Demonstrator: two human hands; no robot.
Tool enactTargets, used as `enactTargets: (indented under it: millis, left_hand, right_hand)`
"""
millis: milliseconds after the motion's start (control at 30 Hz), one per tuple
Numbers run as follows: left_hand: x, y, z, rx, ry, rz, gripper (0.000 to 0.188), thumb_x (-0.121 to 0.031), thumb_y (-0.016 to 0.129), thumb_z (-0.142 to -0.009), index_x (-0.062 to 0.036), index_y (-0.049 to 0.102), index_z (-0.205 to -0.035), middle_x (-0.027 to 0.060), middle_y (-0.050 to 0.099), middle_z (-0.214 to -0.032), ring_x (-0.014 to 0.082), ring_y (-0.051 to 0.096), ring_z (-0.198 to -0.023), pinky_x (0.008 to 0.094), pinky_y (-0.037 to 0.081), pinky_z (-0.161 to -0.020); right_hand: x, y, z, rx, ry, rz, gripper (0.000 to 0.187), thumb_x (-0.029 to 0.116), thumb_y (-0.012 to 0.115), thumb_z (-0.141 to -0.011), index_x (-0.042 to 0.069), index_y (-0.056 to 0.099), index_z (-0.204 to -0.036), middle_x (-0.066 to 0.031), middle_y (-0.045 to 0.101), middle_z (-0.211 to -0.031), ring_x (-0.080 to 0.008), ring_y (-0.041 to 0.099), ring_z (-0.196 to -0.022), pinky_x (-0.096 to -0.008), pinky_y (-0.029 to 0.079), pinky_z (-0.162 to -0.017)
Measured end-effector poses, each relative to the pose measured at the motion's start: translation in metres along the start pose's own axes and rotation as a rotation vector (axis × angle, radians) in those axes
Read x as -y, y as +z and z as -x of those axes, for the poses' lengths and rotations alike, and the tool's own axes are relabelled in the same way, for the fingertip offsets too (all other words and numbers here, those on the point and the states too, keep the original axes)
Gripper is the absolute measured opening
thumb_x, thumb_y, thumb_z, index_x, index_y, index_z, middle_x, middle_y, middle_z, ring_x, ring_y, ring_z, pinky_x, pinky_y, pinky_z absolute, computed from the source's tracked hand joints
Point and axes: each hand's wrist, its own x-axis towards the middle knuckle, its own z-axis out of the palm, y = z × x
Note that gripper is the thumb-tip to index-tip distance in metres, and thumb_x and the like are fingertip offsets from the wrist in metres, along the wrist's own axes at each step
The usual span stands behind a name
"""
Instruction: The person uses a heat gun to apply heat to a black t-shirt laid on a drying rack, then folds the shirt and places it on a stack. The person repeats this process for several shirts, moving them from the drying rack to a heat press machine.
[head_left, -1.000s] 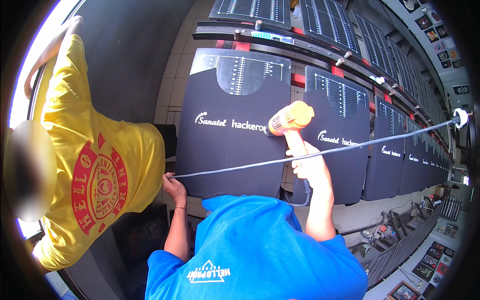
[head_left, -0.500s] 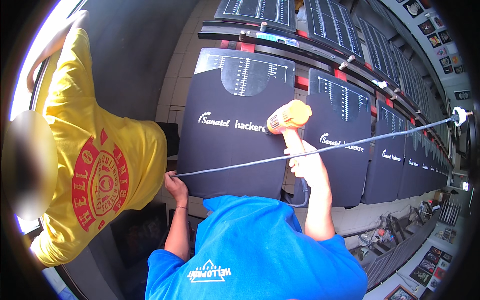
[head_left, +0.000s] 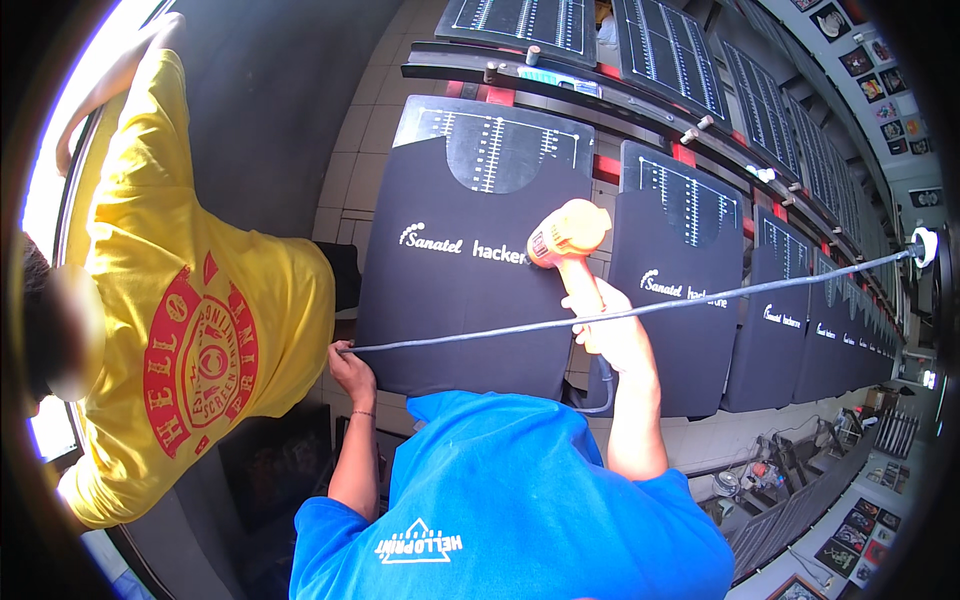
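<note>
My right hand (head_left: 618, 335) is closed around the handle of an orange heat gun (head_left: 570, 232). The gun's nozzle points left over white printing on a black T-shirt (head_left: 470, 330), which is stretched on a flat print board (head_left: 490, 120). In my left hand (head_left: 352, 374), low at the shirt's left side, the end of a grey cord (head_left: 480, 336) is gripped. That cord runs taut across the shirt and in front of my right wrist area to a white round fitting (head_left: 922, 248) at the far right. Part of the print is hidden behind the nozzle.
More black shirts (head_left: 675, 340) on boards recede in a row to the right. Behind them runs a dark rail (head_left: 500, 75) with further bare boards (head_left: 670, 55). A person in a yellow T-shirt (head_left: 210, 300) stands close at my left, by a dark panel (head_left: 260, 100).
The heat gun has moved slightly left across the shirt's printing, with my right hand on it. My left hand keeps its hold on the cord. The person in yellow has shifted their head a little.
</note>
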Motion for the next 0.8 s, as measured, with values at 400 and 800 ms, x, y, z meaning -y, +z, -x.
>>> enactTargets:
  millis: [400, 800]
  left_hand:
    - [-0.002, -0.001, 0.000, 0.009, 0.002, 0.029, 0.036, -0.027, 0.041, -0.101, 0.0018, 0.055, -0.086, 0.0172, 0.061, -0.080, 0.0349, 0.059, -0.078, 0.0424, 0.045, -0.073]
    - [-0.010, -0.003, 0.000, 0.049, -0.017, -0.004, 0.038, -0.030, 0.039, -0.102, 0.0000, 0.061, -0.092, 0.0164, 0.065, -0.085, 0.0348, 0.062, -0.083, 0.0421, 0.046, -0.075]
  right_hand:
    - [-0.004, 0.002, -0.009, 0.052, 0.013, -0.042, 0.033, 0.012, 0.059, -0.088, 0.000, 0.056, -0.118, -0.0049, 0.062, -0.081, -0.0066, 0.056, -0.057, -0.0193, 0.046, -0.046]
    - [0.001, 0.008, -0.014, 0.095, -0.029, -0.071, 0.034, 0.012, 0.064, -0.084, -0.001, 0.055, -0.115, -0.0034, 0.059, -0.074, -0.0071, 0.057, -0.055, -0.0185, 0.044, -0.044]
